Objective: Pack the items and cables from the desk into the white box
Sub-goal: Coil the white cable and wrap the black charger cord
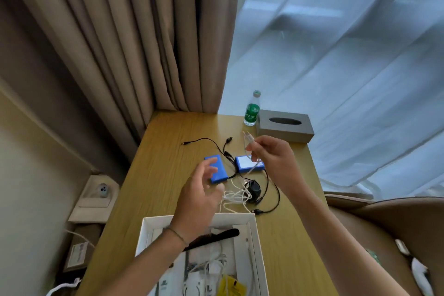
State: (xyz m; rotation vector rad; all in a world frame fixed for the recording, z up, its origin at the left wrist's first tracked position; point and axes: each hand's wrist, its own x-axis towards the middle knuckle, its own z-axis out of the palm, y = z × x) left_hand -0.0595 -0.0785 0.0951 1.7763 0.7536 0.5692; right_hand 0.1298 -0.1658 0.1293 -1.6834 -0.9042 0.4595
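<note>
Wooden desk [168, 142] against beige curtains [108, 43], sheer white curtain [348, 67] glowing right, brown chair [384, 214] near right

Right hand [269, 156] apparently pinches cable [249, 151].

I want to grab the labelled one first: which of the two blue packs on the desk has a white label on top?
The right blue pack, lying behind the right hand. Its top shows a white label, while the left blue pack, by the left hand, is plain blue.
</note>
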